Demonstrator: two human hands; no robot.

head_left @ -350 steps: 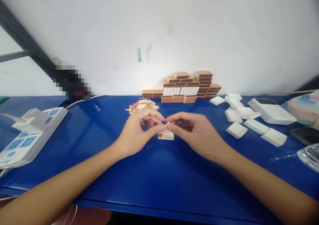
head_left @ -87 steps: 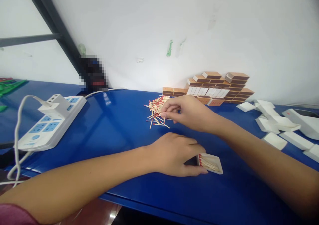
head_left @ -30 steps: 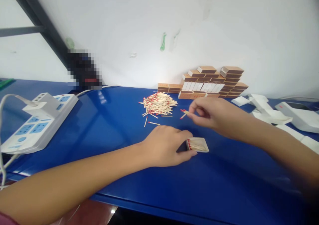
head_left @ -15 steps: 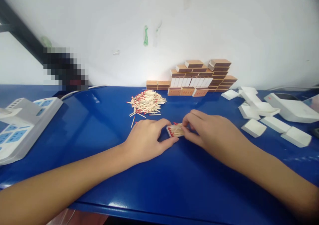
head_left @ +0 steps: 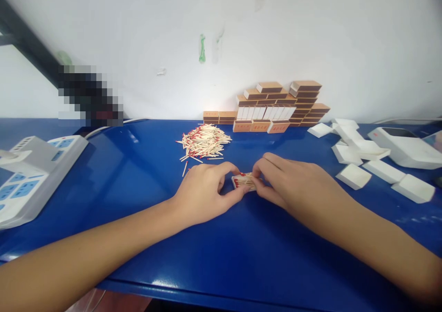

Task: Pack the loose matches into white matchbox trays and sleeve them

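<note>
A blue table [head_left: 193,257] spreads beneath both hands. Well to the left of the left hand lies a white power strip [head_left: 74,148] with blue socket panels. Beyond the right hand, against the wall, stands a stack of matchboxes [head_left: 264,113]; to that hand's right are scattered white matchbox trays [head_left: 354,176], some overlapping. The left hand [head_left: 203,194] is curved partly open, thumb and fingers gripping opposite sides of a filled tray [head_left: 233,183] between the hands. The right hand [head_left: 293,181] is pinched nearly closed on a few matches [head_left: 247,177] over that tray, red heads toward the left hand. Beyond the left hand sits a heap of loose matches [head_left: 205,141].
</note>
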